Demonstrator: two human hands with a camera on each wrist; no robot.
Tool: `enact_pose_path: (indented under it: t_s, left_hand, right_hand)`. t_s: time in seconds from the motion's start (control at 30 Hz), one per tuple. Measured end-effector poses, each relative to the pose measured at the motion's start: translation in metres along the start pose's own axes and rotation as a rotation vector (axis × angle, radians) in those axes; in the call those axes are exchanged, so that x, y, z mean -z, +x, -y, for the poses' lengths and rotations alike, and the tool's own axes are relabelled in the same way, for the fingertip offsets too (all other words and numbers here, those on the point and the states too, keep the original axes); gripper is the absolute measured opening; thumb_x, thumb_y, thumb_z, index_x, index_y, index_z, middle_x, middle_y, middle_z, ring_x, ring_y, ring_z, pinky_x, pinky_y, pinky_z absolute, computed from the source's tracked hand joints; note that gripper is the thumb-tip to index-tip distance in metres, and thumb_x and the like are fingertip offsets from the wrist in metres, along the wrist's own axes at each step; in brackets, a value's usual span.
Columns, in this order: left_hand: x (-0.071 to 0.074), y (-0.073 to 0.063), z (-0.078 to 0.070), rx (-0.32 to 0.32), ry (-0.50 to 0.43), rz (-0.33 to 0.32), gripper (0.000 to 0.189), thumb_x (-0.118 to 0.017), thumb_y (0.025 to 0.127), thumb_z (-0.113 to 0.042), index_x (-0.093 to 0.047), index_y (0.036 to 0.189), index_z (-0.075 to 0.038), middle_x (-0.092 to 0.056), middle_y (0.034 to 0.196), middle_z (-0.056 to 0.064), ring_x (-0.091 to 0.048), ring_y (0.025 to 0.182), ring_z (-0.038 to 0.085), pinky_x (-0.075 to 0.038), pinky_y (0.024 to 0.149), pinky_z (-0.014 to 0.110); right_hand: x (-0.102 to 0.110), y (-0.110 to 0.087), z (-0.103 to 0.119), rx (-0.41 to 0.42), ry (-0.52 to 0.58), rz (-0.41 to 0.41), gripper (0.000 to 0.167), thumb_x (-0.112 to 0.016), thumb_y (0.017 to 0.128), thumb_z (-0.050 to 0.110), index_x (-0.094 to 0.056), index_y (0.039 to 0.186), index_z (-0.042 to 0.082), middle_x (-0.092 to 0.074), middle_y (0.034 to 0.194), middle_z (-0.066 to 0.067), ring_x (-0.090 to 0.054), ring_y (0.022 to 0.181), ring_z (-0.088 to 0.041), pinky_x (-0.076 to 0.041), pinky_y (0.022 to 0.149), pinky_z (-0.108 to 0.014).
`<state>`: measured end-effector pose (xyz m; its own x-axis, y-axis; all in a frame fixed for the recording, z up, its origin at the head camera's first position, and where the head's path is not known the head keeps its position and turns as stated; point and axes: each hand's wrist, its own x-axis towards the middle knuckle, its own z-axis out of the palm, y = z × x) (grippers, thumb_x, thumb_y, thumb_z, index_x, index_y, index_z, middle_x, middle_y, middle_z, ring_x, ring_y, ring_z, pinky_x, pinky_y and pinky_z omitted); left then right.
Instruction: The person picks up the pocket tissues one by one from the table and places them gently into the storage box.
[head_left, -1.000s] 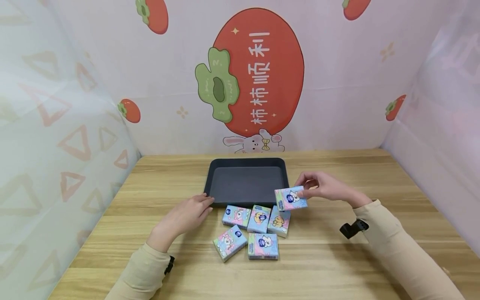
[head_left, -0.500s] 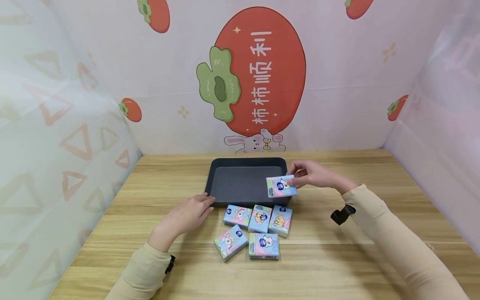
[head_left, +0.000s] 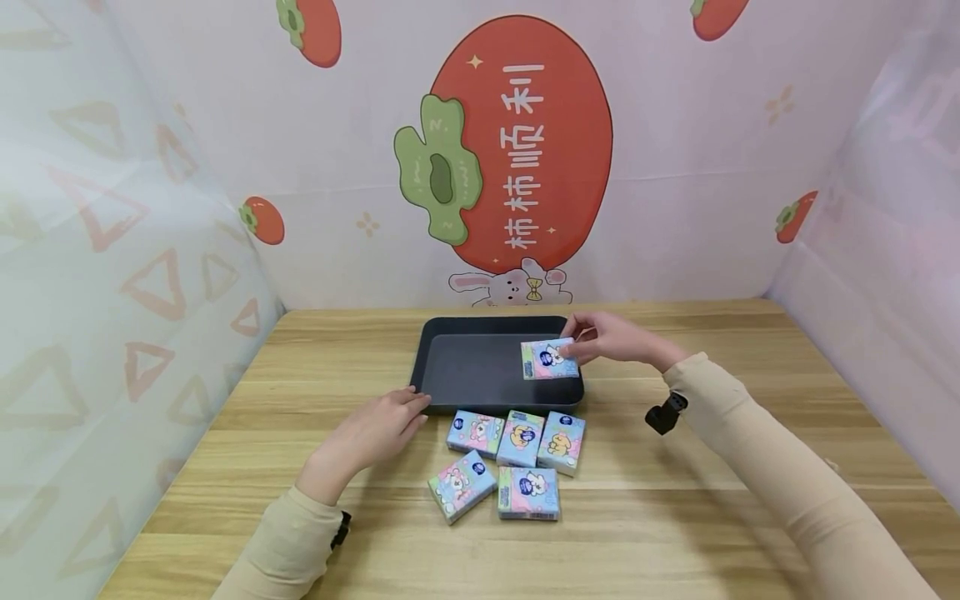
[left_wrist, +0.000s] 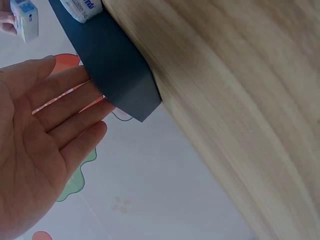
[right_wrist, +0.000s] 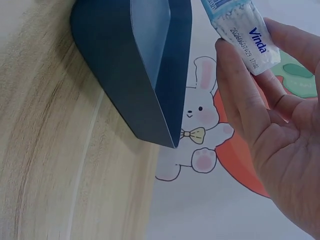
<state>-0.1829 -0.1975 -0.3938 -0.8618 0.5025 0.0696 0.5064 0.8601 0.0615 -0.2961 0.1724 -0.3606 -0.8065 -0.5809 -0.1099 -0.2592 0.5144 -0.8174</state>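
Head view, tissue pack [head_left: 550,360] pinched in right hand [head_left: 609,340] grip, over tray [head_left: 465,367]

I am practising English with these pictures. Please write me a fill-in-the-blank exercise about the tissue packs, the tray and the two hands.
1. The right hand holds one tissue pack over the dark ____.
2. On the table, in front of the tray, lie ____ more tissue packs.
3. The left hand has straight fingers and touches the tray's near left ____.

Missing words: tray; five; corner
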Motion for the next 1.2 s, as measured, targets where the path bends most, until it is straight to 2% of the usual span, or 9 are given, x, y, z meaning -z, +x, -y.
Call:
enact_pose_path:
  t_s: [0.37, 0.73, 1.07, 1.2]
  left_hand:
    - [-0.001, -0.001, 0.001, -0.011, 0.006, -0.01, 0.033, -0.056, 0.096, -0.021, -0.063, 0.122, -0.001, -0.061, 0.125, 0.018, -0.058, 0.118, 0.032, -0.05, 0.097, 0.045]
    - [0.0, -0.002, 0.001, -0.015, 0.012, -0.008, 0.034, -0.055, 0.097, -0.021, -0.062, 0.123, -0.001, -0.06, 0.127, 0.019, -0.057, 0.118, 0.032, -0.05, 0.097, 0.045]
    - [0.0, -0.002, 0.001, -0.005, -0.002, 0.003, 0.035, -0.054, 0.097, -0.021, -0.061, 0.124, -0.001, -0.059, 0.128, 0.02, -0.056, 0.12, 0.033, -0.049, 0.099, 0.046]
    - [-0.001, -0.002, 0.001, -0.008, -0.009, -0.003, 0.034, -0.054, 0.097, -0.021, -0.061, 0.124, 0.0, -0.059, 0.128, 0.02, -0.056, 0.119, 0.033, -0.049, 0.099, 0.046]
  right_hand:
    - [-0.003, 0.021, 0.004, -0.035, 0.003, -0.025, 0.038, -0.072, 0.085, 0.029, -0.054, 0.106, 0.002, -0.059, 0.103, -0.015, -0.062, 0.092, -0.027, -0.058, 0.084, -0.043]
    - [-0.006, 0.041, 0.005, -0.006, -0.049, -0.031, 0.034, -0.071, 0.085, 0.027, -0.056, 0.105, 0.004, -0.059, 0.098, -0.013, -0.059, 0.088, -0.025, -0.058, 0.083, -0.043]
    - [-0.01, 0.062, 0.006, -0.062, -0.114, -0.05, 0.036, -0.071, 0.085, 0.032, -0.057, 0.107, 0.008, -0.058, 0.103, -0.01, -0.058, 0.094, -0.026, -0.058, 0.084, -0.037]
    - [-0.013, 0.071, 0.007, -0.056, -0.142, -0.062, 0.036, -0.072, 0.084, 0.033, -0.058, 0.107, 0.009, -0.059, 0.104, -0.01, -0.058, 0.093, -0.024, -0.059, 0.081, -0.032]
